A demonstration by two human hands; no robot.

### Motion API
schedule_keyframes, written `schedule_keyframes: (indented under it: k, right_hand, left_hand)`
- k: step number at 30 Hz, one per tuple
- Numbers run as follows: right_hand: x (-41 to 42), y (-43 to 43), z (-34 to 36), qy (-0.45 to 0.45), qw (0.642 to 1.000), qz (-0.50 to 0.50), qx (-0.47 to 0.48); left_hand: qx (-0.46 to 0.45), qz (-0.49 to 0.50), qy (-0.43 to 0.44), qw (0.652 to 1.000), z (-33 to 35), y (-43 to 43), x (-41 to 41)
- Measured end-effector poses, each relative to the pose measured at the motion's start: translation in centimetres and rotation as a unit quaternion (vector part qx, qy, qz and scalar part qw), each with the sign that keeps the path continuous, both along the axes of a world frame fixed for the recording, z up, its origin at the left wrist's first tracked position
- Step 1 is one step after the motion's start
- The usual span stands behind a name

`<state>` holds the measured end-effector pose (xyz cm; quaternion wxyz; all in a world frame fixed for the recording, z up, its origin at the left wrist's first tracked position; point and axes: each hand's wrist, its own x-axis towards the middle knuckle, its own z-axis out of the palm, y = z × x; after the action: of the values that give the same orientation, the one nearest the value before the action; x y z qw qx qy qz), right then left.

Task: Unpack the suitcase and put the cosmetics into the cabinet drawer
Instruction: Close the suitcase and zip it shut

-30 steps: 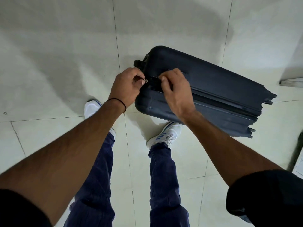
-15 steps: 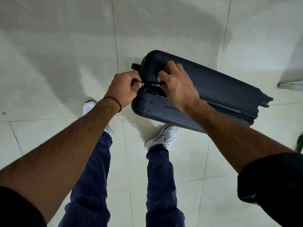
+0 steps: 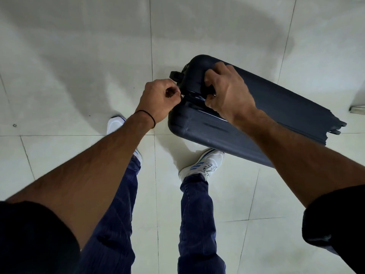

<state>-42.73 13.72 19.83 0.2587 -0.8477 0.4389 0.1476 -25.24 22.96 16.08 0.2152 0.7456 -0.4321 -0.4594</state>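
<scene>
Dark blue suitcase [image 3: 246, 123] stands on its long edge on the tiled floor [image 3: 79, 76], just ahead of 2 white shoes [image 3: 201, 165]. Person's left hand [image 3: 158, 101], fingers curled tight, pinches the metal zip pull [image 3: 182, 95] at the case's near-left corner. Their right hand [image 3: 227, 95] grips the upper shell beside the seam, fingertips tucked out of sight. The right forearm [image 3: 296, 155] hides part of the lower edge. Seam too dark to read.

Left hand [image 3: 158, 101] at zip pull [image 3: 182, 95], right hand [image 3: 229, 93] atop suitcase [image 3: 199, 129]
</scene>
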Motion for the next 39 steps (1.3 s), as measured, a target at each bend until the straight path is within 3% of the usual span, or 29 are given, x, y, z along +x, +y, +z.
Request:
schedule_keyframes:
  k: [2, 5, 10, 16, 18, 21, 23, 27, 33, 39]
  right_hand:
    - [0.2, 0.0, 0.0, 0.003, 1.0, 0.002, 0.004]
    - [0.4, 0.5, -0.3, 0.007, 1.0, 0.013, -0.006]
    - [0.5, 0.9, -0.6, 0.005, 1.0, 0.004, -0.022]
    - [5.0, 0.8, -2.1, -0.074, 0.994, 0.03, -0.078]
    - [7.8, 0.5, -3.7, 0.024, 0.992, 0.102, -0.071]
    - [11.4, 0.1, -6.6, 0.225, 0.953, 0.2, -0.041]
    - [12.9, 0.0, -8.1, 0.257, 0.94, 0.226, 0.004]
    - [13.5, -0.9, -8.4, 0.238, 0.952, 0.172, 0.083]
    - [10.6, -0.1, -2.4, 0.181, 0.967, 0.168, 0.059]
    - [6.7, -1.7, 12.0, 0.084, 0.991, 0.086, 0.05]
  left_hand:
    - [0.019, -0.032, 0.0, 0.999, 0.4, -0.3, 1.1]
    - [0.045, -0.077, -0.07, 0.994, 0.0, -0.4, 1.5]
    - [0.126, 0.019, -0.086, 0.988, -2.9, -0.9, 0.9]
    - [0.2, 0.133, 0.013, 0.971, -6.9, -1.1, -0.1]
    - [0.2, 0.149, 0.05, 0.967, -8.2, -0.3, 0.2]
    - [0.192, 0.155, 0.087, 0.965, -9.4, 0.9, 0.6]
    - [0.192, 0.159, 0.101, 0.963, -9.9, 1.4, 0.8]
    - [0.179, 0.163, 0.095, 0.966, -9.9, 2.0, 0.6]
    - [0.134, 0.101, 0.026, 0.985, -6.2, 2.9, -0.4]
    - [0.069, 0.117, 0.007, 0.991, 1.7, 2.2, 1.4]
